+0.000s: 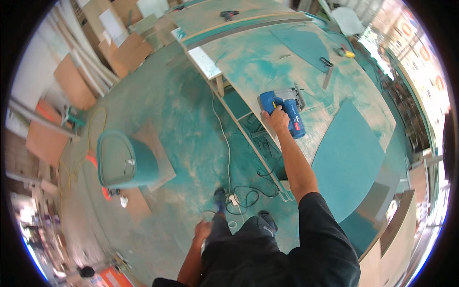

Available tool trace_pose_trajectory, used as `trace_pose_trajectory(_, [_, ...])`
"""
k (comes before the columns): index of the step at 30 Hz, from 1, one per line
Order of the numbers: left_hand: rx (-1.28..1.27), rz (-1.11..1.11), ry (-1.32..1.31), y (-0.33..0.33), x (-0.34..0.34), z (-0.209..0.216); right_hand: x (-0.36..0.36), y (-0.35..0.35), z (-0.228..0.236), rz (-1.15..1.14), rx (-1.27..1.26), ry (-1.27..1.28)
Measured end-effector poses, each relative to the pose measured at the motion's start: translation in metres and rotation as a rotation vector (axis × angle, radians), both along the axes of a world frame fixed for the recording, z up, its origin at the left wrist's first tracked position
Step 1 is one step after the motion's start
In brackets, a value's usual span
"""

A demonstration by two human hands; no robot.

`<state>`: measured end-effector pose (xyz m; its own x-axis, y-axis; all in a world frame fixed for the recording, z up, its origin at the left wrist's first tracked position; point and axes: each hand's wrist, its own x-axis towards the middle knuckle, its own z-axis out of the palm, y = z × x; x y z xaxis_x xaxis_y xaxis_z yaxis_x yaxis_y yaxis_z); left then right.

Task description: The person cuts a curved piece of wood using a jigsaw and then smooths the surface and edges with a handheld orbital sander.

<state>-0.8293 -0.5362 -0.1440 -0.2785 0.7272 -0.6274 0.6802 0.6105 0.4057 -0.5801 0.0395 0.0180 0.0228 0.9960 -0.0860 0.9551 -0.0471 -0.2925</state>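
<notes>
A blue jigsaw [292, 112] lies on its side on the dust-covered worktable [267, 71], near the table's left edge. My right hand [277, 119] is closed round its handle, with the arm stretched forward. Just right of the jigsaw lies a large green panel [351, 158] with curved sides and a pointed far end. My left hand [203, 230] hangs low beside my left leg, away from the table; blur hides its fingers. A black cord [251, 193] loops on the floor by my feet and runs up toward the table.
A square tool [328, 74], a yellow-handled tool [345, 52] and another curved panel [303, 45] lie farther back on the table. A drill [229, 15] rests at the far end. On the left floor stands a green bin [143, 160]; boards [74, 81] lean beyond it.
</notes>
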Motion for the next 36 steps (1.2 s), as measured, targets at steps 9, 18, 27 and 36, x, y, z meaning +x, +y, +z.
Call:
trace_pose_trajectory(9, [-0.739,-0.798,0.377,-0.123,-0.321,0.053,-0.022,-0.076,0.04,0.149,-0.283,0.065])
trace_pose_trajectory(18, [0.151,-1.167,0.348,0.167,-0.249,-0.016,0.005,-0.23,0.05,0.045,0.044,0.14])
trace_pose_trajectory(27, [0.411,-0.117,-0.758,0.379,0.06,0.097,0.099,-0.527,0.186,-0.274,0.03,0.688])
trace_pose_trajectory(36, [0.628,-0.621,0.23,0.301,0.413,0.152,0.175,-0.757,0.17,-1.301,0.042,0.731])
